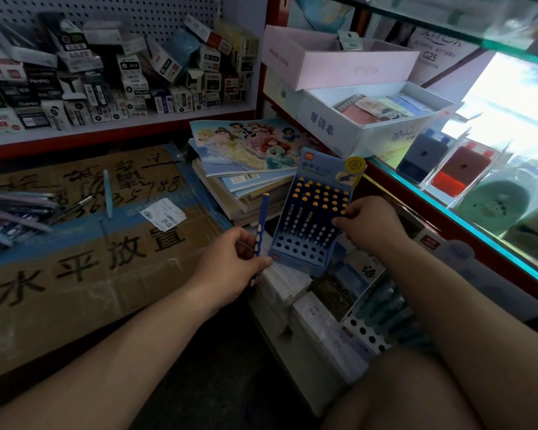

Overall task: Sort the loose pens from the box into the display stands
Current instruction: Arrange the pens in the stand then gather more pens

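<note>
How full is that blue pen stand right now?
Partly full. Yellow-capped pens fill the back rows of the blue pen stand; the front rows of holes are empty.

Taped cardboard carton, lying flat, serves as worktop. Heap of loose pens at its left edge, light-blue pen and black pen lying apart mid-top, white label stuck on. To its right, book stacks; blue display stand tilted on them. Rear shelf holds small pen boxes.
</note>
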Tool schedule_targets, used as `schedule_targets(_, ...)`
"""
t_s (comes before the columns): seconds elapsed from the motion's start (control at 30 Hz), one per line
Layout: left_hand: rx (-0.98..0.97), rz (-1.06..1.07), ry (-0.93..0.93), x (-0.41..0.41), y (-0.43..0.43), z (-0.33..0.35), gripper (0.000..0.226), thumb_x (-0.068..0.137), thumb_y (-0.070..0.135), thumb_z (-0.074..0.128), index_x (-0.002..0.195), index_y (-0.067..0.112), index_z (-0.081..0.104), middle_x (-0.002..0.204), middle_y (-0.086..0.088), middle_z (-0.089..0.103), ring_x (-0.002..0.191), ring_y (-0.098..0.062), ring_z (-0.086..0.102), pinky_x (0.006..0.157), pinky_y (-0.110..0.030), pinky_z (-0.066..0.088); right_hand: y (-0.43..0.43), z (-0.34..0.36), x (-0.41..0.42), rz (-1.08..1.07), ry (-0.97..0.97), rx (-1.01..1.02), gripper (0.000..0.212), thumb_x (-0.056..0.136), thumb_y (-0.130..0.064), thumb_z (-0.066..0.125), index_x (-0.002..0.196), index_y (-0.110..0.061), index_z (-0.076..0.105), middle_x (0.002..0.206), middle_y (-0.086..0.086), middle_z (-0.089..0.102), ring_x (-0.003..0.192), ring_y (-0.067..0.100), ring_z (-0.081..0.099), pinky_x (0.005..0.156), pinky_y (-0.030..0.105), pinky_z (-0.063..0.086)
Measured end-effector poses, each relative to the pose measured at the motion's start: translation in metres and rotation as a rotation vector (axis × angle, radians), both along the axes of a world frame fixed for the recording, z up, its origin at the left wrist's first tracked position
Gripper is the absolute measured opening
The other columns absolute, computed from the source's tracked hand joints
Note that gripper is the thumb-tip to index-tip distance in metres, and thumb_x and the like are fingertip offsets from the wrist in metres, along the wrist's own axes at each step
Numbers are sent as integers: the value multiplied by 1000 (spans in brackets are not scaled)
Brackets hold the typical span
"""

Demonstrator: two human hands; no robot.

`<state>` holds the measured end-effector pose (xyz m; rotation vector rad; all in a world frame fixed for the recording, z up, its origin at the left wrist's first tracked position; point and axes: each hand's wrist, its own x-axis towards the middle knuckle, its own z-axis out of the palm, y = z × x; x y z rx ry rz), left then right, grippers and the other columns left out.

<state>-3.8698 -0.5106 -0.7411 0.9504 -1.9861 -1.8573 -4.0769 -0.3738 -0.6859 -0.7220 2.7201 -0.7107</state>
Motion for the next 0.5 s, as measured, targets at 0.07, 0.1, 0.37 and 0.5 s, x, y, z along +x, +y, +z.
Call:
schedule_targets(0.07,-1,-1,-1,-1,1,0,26,86,10,79,103,19,62,101,-11,66,93,-30,70,77,-50,63,0,2,0,7,9,36,22,92,-30,73,84,-11,67,76,6,67,70,21,64,69,41,59)
schedule_targets(0.1,-4,-1,-1,-1,1,-1,26,86,9,79,102,19,62,101,-11,66,92,-30,70,77,-50,63,1,3,0,0,-2,59,24,91,-33,75,82,-12,67,75,5,66,69,20,64,67,39,59)
schedule_targets(0.37,-72,-35,-32,-4,-1,-4,22,85,17,81,100,22,65,98,-9,69,87,-27,72,78,-53,62,-12,17,41,130,-294,-170,28,94,-40,70,87,-13,72,82,7,74,66,15,68,62,27,61)
schedule_targets(0.5,-167,-67,-31,-6,4,-3,22,84,21,82,95,27,64,97,-11,67,87,-28,70,81,-53,60,-27,22,63,232,-247,-397,17,96,-31,69,96,-15,73,82,5,75,71,18,73,67,30,63)
